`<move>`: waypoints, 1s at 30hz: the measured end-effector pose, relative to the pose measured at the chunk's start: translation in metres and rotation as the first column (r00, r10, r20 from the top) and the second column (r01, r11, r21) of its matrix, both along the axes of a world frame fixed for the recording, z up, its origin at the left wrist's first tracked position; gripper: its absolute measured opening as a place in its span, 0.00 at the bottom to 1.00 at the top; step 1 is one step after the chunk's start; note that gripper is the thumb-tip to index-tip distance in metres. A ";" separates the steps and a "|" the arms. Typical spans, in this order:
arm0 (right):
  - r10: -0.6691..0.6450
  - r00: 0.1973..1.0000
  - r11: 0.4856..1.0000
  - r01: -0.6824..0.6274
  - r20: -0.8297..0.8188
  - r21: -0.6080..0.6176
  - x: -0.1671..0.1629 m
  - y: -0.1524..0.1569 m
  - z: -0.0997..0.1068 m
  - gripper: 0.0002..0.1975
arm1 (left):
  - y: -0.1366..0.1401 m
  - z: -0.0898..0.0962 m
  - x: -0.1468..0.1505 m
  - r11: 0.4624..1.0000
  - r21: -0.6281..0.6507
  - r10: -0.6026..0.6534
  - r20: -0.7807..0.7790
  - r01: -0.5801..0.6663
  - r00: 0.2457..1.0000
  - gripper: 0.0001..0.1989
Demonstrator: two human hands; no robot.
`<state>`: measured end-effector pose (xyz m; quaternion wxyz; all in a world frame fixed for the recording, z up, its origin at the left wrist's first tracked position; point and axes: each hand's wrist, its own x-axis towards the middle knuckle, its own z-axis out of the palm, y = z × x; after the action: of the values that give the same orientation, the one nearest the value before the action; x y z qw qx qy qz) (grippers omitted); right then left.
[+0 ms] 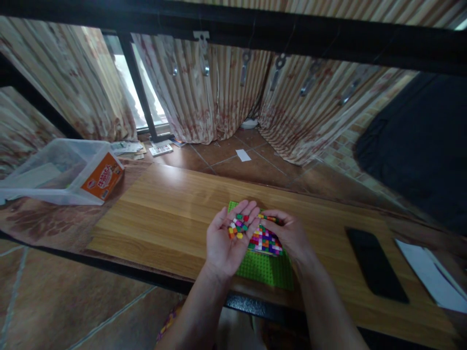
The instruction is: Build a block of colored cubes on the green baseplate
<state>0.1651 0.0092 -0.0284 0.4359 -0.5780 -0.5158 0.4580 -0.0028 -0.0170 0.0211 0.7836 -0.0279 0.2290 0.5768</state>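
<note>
My left hand (pixel 226 240) is turned palm up, its fingers stretched out and slightly cupped. Several small toy bricks (pixel 238 225) in yellow, orange, green, red, white and purple lie loose on it. My right hand (pixel 286 231) is beside it, thumb and forefinger pinched together at the far edge of a multicoloured brick build (pixel 265 241). Whatever is between those fingertips is too small or hidden to make out. Beneath the build lies a green studded baseplate (pixel 268 270), partly covered by both hands.
A clear plastic box (pixel 69 194) with an orange label stands on the left. To the right lie a black phone-like slab (pixel 377 265) and white paper (pixel 434 274). A dark bar (pixel 233 22) with hanging metal pieces crosses above the wooden table (pixel 164 214).
</note>
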 end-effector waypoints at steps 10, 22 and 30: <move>-0.226 0.974 0.934 0.223 -0.024 0.277 -0.001 -0.006 0.022 0.08 | 0.001 -0.003 0.000 1.000 0.014 -0.018 -0.018 0.018 1.000 0.20; -0.055 0.889 0.847 -0.200 0.455 0.493 -0.025 -0.021 0.033 0.09 | -0.003 -0.001 0.005 0.991 0.054 -0.122 0.046 0.120 0.991 0.26; -0.077 0.913 0.870 -0.135 0.402 0.474 -0.025 -0.021 0.034 0.03 | -0.003 0.002 0.005 0.993 0.050 -0.108 0.050 0.106 0.993 0.26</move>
<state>0.1398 -0.0119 0.0058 0.4441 -0.5223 -0.7034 0.1873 0.0027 -0.0202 0.0231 0.8196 -0.0122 0.1959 0.5383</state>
